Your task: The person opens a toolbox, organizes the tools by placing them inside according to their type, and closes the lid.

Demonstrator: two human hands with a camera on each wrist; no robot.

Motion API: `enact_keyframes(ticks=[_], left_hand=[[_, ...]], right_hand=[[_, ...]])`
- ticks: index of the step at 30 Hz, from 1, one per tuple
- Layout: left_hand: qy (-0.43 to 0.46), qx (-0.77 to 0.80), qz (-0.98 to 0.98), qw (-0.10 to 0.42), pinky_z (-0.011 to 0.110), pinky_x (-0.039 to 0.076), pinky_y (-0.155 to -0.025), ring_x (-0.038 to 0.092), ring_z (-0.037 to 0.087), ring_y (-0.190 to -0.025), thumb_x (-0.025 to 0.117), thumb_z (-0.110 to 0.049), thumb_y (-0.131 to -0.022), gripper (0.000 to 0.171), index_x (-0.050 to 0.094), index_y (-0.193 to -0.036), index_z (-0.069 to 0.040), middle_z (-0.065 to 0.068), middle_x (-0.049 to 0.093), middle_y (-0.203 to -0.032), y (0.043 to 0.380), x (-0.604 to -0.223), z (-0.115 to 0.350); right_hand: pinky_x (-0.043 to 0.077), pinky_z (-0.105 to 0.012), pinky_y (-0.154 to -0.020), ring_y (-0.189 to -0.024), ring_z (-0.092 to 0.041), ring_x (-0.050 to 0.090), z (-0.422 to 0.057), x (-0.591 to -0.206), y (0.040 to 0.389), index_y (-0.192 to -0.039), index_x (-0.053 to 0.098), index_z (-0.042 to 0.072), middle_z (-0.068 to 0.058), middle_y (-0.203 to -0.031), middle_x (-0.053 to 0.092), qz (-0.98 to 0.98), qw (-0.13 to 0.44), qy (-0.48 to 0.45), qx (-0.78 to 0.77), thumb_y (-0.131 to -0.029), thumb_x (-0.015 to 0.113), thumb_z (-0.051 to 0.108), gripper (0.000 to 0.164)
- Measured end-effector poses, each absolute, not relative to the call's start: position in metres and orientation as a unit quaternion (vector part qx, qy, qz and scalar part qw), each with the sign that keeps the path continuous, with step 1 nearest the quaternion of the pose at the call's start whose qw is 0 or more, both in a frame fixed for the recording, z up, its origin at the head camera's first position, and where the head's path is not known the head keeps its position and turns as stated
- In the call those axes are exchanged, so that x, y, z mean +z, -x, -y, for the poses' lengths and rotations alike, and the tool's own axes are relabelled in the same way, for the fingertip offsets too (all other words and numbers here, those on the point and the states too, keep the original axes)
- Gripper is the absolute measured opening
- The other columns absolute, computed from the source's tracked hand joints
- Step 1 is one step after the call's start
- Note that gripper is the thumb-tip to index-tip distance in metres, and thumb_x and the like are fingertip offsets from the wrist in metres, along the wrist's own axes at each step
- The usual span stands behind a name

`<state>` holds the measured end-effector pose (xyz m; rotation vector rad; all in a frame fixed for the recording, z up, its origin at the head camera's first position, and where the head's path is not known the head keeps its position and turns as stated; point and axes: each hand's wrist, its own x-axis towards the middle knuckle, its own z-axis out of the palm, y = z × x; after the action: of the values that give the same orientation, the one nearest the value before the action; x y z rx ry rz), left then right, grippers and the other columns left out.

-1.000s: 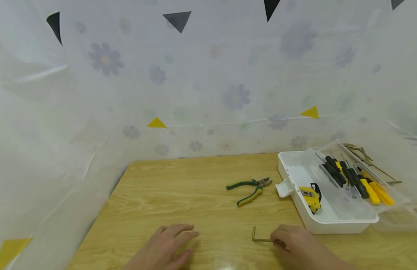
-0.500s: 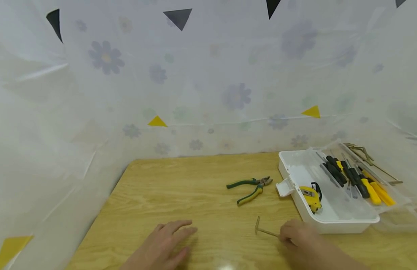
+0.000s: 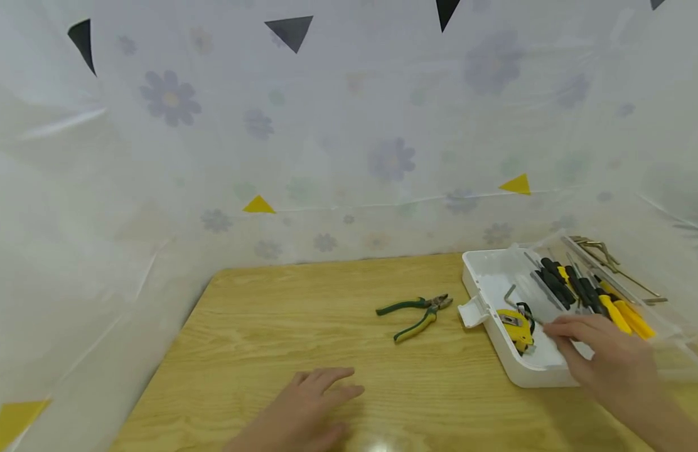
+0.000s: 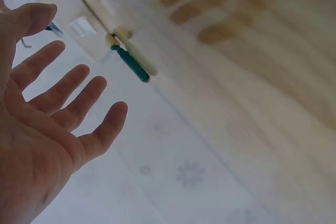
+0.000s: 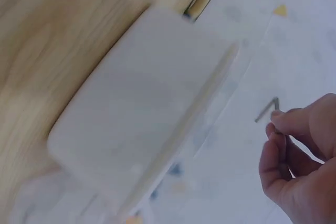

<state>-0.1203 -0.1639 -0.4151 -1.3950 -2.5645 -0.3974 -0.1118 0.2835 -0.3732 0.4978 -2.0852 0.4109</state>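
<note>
My right hand (image 3: 606,358) pinches a brass-coloured L-shaped hex key (image 3: 510,293) between thumb and fingers, over the white toolbox (image 3: 532,378). In the right wrist view, the key's short bent end (image 5: 266,109) sticks out past the fingertips, and its rest is hidden in the hand. Just left of those fingers, a yellow tape measure (image 3: 516,329) lies inside the box. My left hand (image 3: 312,405) hovers low over the table with its fingers spread and holds nothing; the left wrist view shows its palm (image 4: 39,145).
Pliers with green and yellow handles (image 3: 415,318) lie spread on the wooden table (image 3: 304,314), left of the box. Several screwdrivers (image 3: 586,292) and more hex keys (image 3: 614,267) sit in the box's clear lid compartments. A white latch (image 3: 473,312) juts from the box's left side.
My right hand has lifted the hex key from near the table and carried it right, over the toolbox. The left hand has shifted slightly right, still holding nothing.
</note>
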Motion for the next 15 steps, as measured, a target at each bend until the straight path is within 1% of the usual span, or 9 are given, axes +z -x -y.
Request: enact_keyframes(ticks=[1, 4, 6, 7, 8, 9, 11, 13, 15], left_hand=[[0.478, -0.134, 0.864, 0.087, 0.045, 0.055, -0.086, 0.062, 0.022, -0.125, 0.069, -0.031, -0.098, 0.048, 0.057, -0.144, -0.024, 0.005, 0.058, -0.148, 0.12, -0.415, 0.16], [0.497, -0.133, 0.856, 0.053, 0.041, 0.054, -0.088, 0.061, 0.022, -0.126, 0.064, -0.032, -0.102, 0.046, 0.055, -0.146, -0.023, 0.006, 0.056, -0.149, 0.119, -0.415, 0.151], [0.511, -0.126, 0.85, 0.039, 0.038, 0.053, -0.087, 0.061, 0.021, -0.126, 0.059, -0.033, -0.105, 0.043, 0.055, -0.146, -0.024, 0.005, 0.056, -0.148, 0.119, -0.415, 0.146], [0.517, -0.122, 0.846, 0.035, 0.036, 0.053, -0.086, 0.06, 0.02, -0.126, 0.056, -0.034, -0.106, 0.042, 0.054, -0.146, -0.024, 0.005, 0.056, -0.148, 0.118, -0.414, 0.143], [0.523, -0.119, 0.843, 0.034, 0.035, 0.053, -0.086, 0.061, 0.02, -0.126, 0.055, -0.034, -0.106, 0.041, 0.055, -0.146, -0.023, 0.005, 0.057, -0.147, 0.117, -0.414, 0.142], [0.529, -0.118, 0.84, 0.037, 0.034, 0.053, -0.085, 0.061, 0.019, -0.126, 0.055, -0.035, -0.106, 0.041, 0.055, -0.145, -0.023, 0.005, 0.057, -0.147, 0.117, -0.414, 0.14], [0.538, -0.114, 0.834, 0.05, 0.032, 0.053, -0.085, 0.061, 0.018, -0.126, 0.055, -0.037, -0.106, 0.041, 0.056, -0.144, -0.023, 0.004, 0.058, -0.146, 0.115, -0.414, 0.137], [0.542, -0.111, 0.831, 0.059, 0.031, 0.053, -0.085, 0.061, 0.017, -0.126, 0.056, -0.037, -0.106, 0.041, 0.056, -0.144, -0.023, 0.004, 0.058, -0.146, 0.114, -0.415, 0.136], [0.543, -0.105, 0.83, 0.069, 0.031, 0.053, -0.085, 0.061, 0.016, -0.126, 0.057, -0.037, -0.105, 0.041, 0.056, -0.144, -0.023, 0.003, 0.058, -0.145, 0.114, -0.415, 0.135]], right_hand=[[0.042, 0.0, -0.075, -0.098, 0.029, 0.043, -0.291, -0.371, 0.112, -0.076, 0.077, 0.007, -0.009, -0.076, 0.073, 0.85, 0.464, -0.19, 0.16, -0.105, 0.038, 0.058, 0.07], [0.038, -0.001, -0.072, -0.097, 0.029, 0.04, -0.312, -0.364, 0.112, -0.081, 0.077, 0.001, -0.015, -0.078, 0.074, 0.866, 0.461, -0.138, 0.138, -0.1, 0.06, 0.03, 0.039], [0.036, -0.004, -0.069, -0.094, 0.031, 0.034, -0.326, -0.359, 0.113, -0.082, 0.076, -0.004, -0.023, -0.079, 0.073, 0.876, 0.449, -0.109, 0.137, -0.09, 0.067, 0.001, 0.013], [0.033, -0.002, -0.07, -0.092, 0.032, 0.033, -0.332, -0.356, 0.114, -0.082, 0.074, -0.007, -0.026, -0.079, 0.071, 0.877, 0.447, -0.1, 0.144, -0.08, 0.069, -0.013, 0.008], [0.033, -0.003, -0.067, -0.09, 0.034, 0.03, -0.339, -0.354, 0.115, -0.082, 0.073, -0.01, -0.029, -0.078, 0.07, 0.88, 0.444, -0.088, 0.143, -0.07, 0.068, -0.025, 0.02], [0.032, -0.004, -0.065, -0.093, 0.037, 0.022, -0.345, -0.352, 0.116, -0.083, 0.072, -0.012, -0.032, -0.078, 0.068, 0.879, 0.446, -0.081, 0.147, -0.069, 0.067, -0.028, 0.022], [0.029, -0.001, -0.066, -0.089, 0.037, 0.021, -0.356, -0.35, 0.119, -0.081, 0.07, -0.017, -0.035, -0.077, 0.066, 0.878, 0.446, -0.07, 0.156, -0.064, 0.066, -0.036, 0.026], [0.027, 0.002, -0.067, -0.086, 0.038, 0.023, -0.368, -0.351, 0.123, -0.08, 0.068, -0.019, -0.002, -0.069, 0.071, 0.87, 0.459, -0.065, 0.166, -0.065, 0.064, -0.037, 0.023], [0.027, 0.003, -0.066, -0.084, 0.037, 0.024, -0.381, -0.356, 0.127, -0.08, 0.067, -0.021, 0.031, -0.072, 0.06, 0.867, 0.462, -0.056, 0.179, -0.067, 0.062, -0.038, 0.022]])
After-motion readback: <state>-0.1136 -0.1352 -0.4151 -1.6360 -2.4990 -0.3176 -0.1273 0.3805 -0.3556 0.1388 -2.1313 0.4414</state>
